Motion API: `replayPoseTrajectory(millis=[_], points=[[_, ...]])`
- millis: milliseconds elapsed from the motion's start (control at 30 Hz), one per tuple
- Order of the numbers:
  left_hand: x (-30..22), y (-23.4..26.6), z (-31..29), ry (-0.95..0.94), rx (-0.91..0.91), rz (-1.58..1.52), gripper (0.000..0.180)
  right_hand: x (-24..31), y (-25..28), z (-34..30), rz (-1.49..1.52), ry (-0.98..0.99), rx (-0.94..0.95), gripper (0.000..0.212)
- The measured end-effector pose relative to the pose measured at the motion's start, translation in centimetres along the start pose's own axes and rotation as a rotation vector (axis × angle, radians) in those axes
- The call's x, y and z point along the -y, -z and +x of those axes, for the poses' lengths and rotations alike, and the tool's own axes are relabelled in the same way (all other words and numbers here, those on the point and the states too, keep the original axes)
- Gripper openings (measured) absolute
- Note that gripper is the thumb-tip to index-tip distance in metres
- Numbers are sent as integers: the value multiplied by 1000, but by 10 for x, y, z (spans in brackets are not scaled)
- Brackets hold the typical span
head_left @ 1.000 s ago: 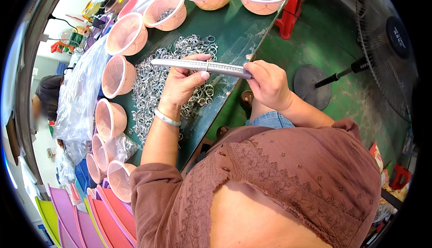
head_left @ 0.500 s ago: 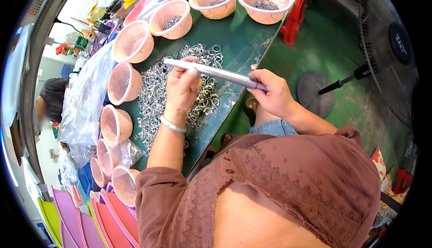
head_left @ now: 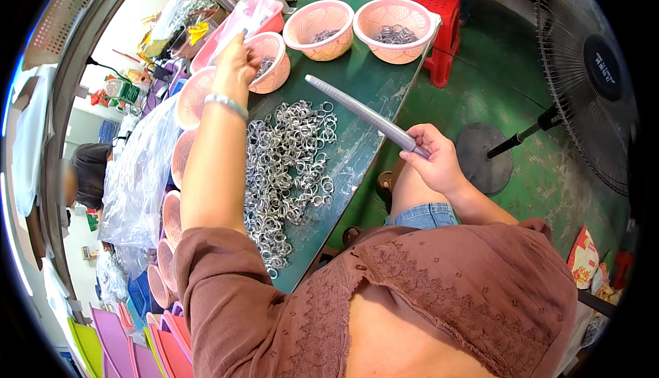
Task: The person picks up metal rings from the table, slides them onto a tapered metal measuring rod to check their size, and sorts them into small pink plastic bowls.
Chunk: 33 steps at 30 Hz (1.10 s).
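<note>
My right hand [head_left: 432, 158] is closed round the thick end of a tapered grey metal ring mandrel [head_left: 364, 113]. Its thin end points up and to the left over the green table, with no ring visible on it. My left hand [head_left: 237, 62] is raised at the far left, over the edge of a pink basket [head_left: 274, 76] holding some rings. Its fingers are bent together; a small greyish bit shows at the tips, too small to name. Below, a heap of silver-coloured metal rings [head_left: 285, 172] spreads over the table, partly hidden by my left forearm.
Two more pink baskets, one [head_left: 319, 31] and another [head_left: 395, 31], hold rings at the back. Further baskets line the left side beside clear plastic sheeting [head_left: 137, 179]. A red stool [head_left: 439, 42] with a seated person and a black fan [head_left: 590, 76] stand beyond the table's right edge.
My left hand has left the mandrel and moved far and left to the baskets. The mandrel, still in my right hand, has shifted slightly right and tilts more steeply.
</note>
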<state>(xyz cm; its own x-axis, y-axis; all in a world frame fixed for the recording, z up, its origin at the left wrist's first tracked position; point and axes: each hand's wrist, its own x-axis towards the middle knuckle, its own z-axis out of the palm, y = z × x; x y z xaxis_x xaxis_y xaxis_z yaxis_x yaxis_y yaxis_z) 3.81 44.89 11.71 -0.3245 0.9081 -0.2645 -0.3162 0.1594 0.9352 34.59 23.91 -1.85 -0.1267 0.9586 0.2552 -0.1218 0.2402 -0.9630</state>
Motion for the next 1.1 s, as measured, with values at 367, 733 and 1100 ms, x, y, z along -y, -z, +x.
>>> replayPoseTrajectory(millis=[367,733,1100], points=[[22,-92,-18,-90,322,187,45,2,14,-5,19,-35,-72,24],[85,-3,-73,-587,929,1562,35,-1,15,-2,24,-35,-28,25],[121,31,-76,-637,566,1070,13,-5,6,-9,-41,-52,12,25]])
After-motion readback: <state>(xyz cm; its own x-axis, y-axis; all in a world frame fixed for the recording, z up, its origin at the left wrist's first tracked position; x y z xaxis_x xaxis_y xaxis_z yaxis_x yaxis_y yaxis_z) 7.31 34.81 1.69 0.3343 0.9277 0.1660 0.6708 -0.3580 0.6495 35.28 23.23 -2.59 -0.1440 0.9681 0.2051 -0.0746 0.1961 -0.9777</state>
